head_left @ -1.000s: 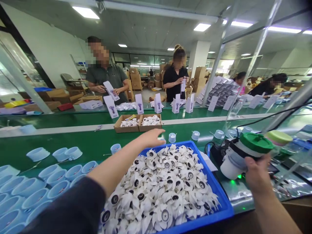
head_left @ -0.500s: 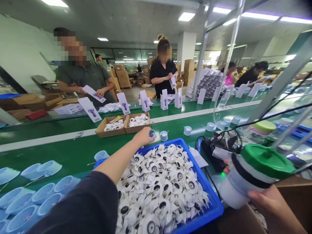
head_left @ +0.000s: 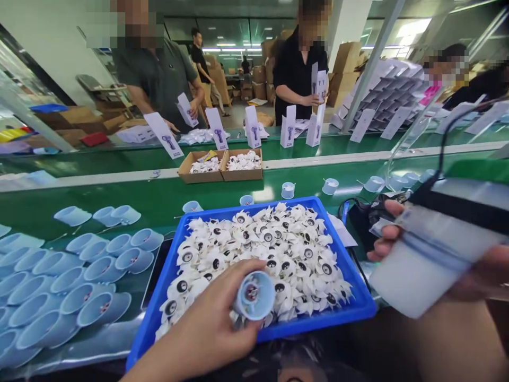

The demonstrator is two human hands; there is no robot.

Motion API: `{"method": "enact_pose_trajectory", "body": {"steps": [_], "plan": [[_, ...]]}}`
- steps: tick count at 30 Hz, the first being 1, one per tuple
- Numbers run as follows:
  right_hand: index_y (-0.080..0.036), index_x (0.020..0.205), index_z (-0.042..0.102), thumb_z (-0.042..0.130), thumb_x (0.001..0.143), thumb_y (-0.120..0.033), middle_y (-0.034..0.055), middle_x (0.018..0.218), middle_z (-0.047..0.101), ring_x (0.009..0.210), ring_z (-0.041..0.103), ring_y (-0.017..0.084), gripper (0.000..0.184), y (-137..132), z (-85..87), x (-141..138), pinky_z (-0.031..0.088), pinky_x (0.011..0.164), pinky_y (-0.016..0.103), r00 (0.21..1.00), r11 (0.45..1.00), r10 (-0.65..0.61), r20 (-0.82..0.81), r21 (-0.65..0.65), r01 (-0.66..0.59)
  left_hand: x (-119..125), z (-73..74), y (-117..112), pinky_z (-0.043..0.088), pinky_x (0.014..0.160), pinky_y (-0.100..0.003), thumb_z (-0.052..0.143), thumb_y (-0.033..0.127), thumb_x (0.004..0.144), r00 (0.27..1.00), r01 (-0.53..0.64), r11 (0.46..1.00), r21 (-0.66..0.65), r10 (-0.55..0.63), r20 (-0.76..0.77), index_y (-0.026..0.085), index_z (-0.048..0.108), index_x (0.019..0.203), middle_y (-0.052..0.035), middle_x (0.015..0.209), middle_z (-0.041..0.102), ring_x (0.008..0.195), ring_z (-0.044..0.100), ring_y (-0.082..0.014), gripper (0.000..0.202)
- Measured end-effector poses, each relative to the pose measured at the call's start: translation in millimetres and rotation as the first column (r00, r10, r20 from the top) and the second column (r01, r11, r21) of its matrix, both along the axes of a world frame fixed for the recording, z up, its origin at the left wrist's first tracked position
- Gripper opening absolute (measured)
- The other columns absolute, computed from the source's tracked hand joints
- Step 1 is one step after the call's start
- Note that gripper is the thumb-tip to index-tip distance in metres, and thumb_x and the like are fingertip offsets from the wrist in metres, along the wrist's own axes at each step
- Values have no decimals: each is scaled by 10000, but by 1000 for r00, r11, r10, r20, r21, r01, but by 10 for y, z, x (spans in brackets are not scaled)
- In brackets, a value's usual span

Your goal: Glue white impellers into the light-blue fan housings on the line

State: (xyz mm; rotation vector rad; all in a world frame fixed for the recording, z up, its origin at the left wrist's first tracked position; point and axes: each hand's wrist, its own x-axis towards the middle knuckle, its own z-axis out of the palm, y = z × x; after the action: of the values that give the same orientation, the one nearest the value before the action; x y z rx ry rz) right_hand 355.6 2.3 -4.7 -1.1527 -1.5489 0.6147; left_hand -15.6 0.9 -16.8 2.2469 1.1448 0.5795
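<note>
In my left hand (head_left: 222,313) is a light blue cup-shaped plastic part (head_left: 257,297), pinched between thumb and fingers. Its round opening faces me, showing small reddish and metal bits inside. That hand is above the near side of a blue plastic tray (head_left: 318,331) heaped with white fan impellers (head_left: 254,239) with dark hubs. On the right, my right hand (head_left: 387,233) is wrapped round a tilted, translucent white jar (head_left: 425,265) with a black band and a green lid. The jar hides much of that hand.
Rows of similar blue cups (head_left: 51,292) stand at left, with more along the green belt (head_left: 222,193). Beyond are two cardboard trays of white parts (head_left: 242,167) and upright printed boxes (head_left: 252,127). Co-workers (head_left: 163,79) handle boxes opposite. A metal post (head_left: 371,69) rises at right.
My left hand has come back from the belt to above the tray, holding a blue cup. The jar in my right hand appears closer and higher. The view has tipped down.
</note>
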Motion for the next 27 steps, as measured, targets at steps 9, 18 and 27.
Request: {"method": "enact_pose_trajectory", "body": {"steps": [9,18,27], "plan": [[-282,1142,576,871,577,-550,-45,974,630,851,647,187,692,280,590,-1131,558,811,385,445,824,309,-840,3,-566,598,115,134,509,837,-380,818,402,725,968,219,974,64,-225,113,230,584,1184,-24,1068,702,958,655,-236,543],[-181,1128,597,864,588,-608,9,775,605,636,607,187,738,251,563,-1445,530,548,317,542,913,265,-798,27,-408,591,43,83,448,670,-291,810,368,698,943,195,980,29,-195,271,178,609,955,-12,873,625,754,580,-167,377],[-232,1089,570,865,602,-560,9,812,631,655,620,201,657,261,542,-1489,555,574,331,536,902,276,-798,22,-432,604,75,75,470,679,-301,819,375,695,938,211,977,5,-204,279,174,618,976,-21,891,646,772,609,-182,400]]}}
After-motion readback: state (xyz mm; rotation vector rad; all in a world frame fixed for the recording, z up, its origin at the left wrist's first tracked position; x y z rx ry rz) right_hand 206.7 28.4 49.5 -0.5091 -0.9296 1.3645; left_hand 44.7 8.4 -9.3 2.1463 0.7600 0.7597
